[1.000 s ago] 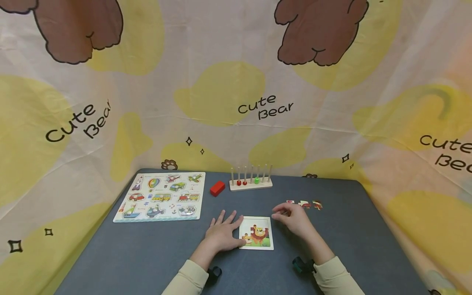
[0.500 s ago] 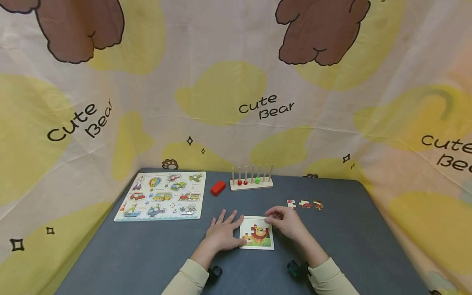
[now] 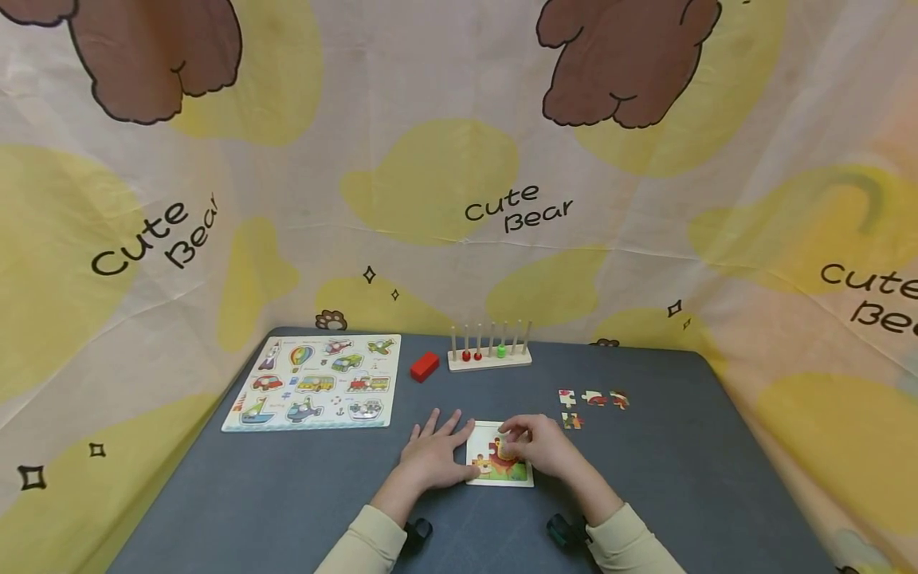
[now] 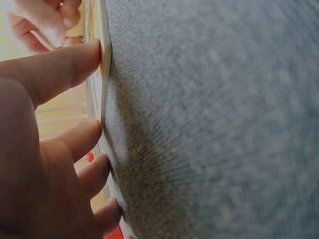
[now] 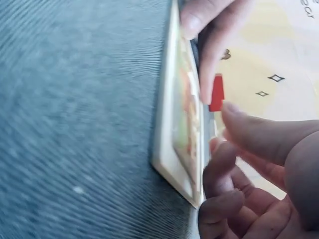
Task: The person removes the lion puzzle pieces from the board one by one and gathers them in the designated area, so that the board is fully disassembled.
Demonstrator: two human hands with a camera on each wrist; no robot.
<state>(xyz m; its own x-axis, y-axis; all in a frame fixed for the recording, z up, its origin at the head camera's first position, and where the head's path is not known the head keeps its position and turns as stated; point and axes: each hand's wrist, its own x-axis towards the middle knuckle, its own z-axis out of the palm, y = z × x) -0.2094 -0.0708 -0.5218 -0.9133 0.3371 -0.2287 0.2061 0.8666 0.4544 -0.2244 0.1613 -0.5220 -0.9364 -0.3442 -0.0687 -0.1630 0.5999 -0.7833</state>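
Right hand: now over the lion puzzle, apparently working there; fingers curled, cannot tell if gripping.
Left hand: fingers spread, unmoved.
Loose pieces: a fourth now uncovered.

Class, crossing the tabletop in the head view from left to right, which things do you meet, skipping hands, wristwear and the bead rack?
Vehicle puzzle board, red rectangular block, lion jigsaw tray, four loose jigsaw pieces.
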